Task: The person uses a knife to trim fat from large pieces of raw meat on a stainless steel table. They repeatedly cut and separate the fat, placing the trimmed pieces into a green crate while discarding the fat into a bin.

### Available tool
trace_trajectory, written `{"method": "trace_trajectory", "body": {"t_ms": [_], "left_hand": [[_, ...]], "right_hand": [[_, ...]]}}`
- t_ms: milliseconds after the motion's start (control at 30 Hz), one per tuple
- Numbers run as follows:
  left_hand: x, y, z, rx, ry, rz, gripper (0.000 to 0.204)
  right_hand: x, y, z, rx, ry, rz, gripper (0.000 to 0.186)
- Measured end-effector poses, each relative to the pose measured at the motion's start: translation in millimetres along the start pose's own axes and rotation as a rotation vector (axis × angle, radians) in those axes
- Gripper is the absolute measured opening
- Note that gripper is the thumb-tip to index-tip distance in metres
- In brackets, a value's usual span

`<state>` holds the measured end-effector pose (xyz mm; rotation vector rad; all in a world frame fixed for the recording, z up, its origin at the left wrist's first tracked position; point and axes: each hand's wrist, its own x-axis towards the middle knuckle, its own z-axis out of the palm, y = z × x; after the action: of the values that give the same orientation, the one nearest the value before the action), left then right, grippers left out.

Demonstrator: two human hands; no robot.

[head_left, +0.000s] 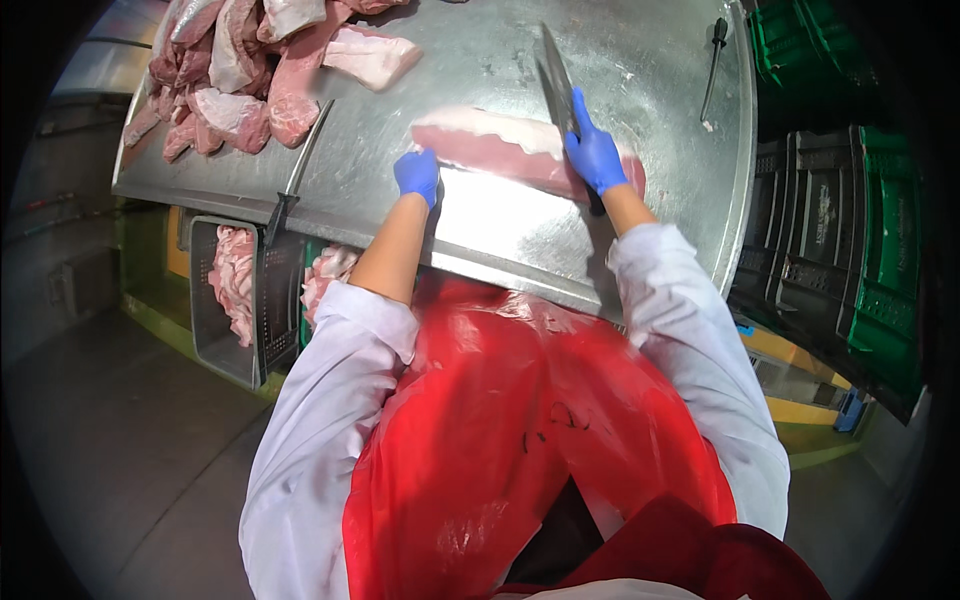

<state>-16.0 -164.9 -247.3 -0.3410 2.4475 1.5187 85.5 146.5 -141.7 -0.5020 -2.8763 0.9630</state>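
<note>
Two hands (418, 175) (596, 157), one held knife (557, 85), one slab (495, 150)

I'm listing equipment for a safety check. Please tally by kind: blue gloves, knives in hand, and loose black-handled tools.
Blue gloves: 2
Knife in hand: 1
Loose black-handled tools: 2
Total: 5

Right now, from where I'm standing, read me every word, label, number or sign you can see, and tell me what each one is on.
Nothing reads clearly enough to quote.
Dark grey crates, at right: pale lettering, too small and blurred.
Green crate, at far right: pale lettering, also too small.
Red apron: a few dark marks, not legible as words.
Knife: no lettering I can make out.
</note>
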Motion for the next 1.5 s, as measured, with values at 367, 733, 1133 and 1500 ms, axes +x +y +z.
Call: {"method": "trace_trajectory", "body": {"t_ms": [367, 733, 1133, 1500], "left_hand": [[-18, 15, 0, -0.413, -0.104, -0.021, 0.011], [-22, 14, 0, -0.41, -0.09, -0.015, 0.015], [-35, 26, -1, -0.271, 0.02, 0.107, 0.016], [-62, 42, -17, -0.036, 0.098, 0.358, 0.018]], "right_hand": [[-13, -110, 6, -0.073, -0.218, -0.36, 0.062], [3, -105, -51, -0.327, -0.767, -0.443, 0.065], [38, -109, -43, -0.473, -0.947, -0.447, 0.071], [36, -123, -33, -0.561, -0.944, -0.524, 0.065]]}}
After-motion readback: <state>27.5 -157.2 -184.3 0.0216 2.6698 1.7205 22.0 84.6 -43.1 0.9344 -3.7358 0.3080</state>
